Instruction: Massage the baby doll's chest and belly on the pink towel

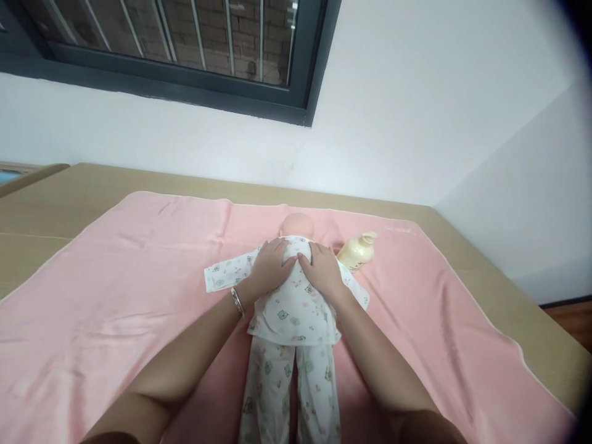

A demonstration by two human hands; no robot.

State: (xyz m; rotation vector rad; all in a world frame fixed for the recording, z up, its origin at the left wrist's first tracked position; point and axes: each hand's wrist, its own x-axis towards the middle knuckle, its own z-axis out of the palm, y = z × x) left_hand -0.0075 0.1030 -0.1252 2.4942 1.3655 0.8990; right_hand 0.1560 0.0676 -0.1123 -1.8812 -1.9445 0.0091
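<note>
A baby doll [296, 314] in a white printed top and matching trousers [317, 388] lies stretched out on a pink sheet [152, 296], its bald head [297, 226] pointing away from me. No face shows on it. My left hand [272, 265] rests flat on the left side of the doll's upper body, fingers extended. On the right side, my right hand [322, 271] lies flat in the same way, and the two thumbs almost meet in the middle. The doll's left-hand sleeve [229, 272] spreads outward; the other sleeve is partly covered by my right forearm.
A cream pump bottle [358, 251] lies tilted on the sheet, right of the doll and close to my right hand. The wooden tabletop [481, 283] shows around the sheet. Behind it are a white wall [393, 123] and a dark-framed window [185, 74].
</note>
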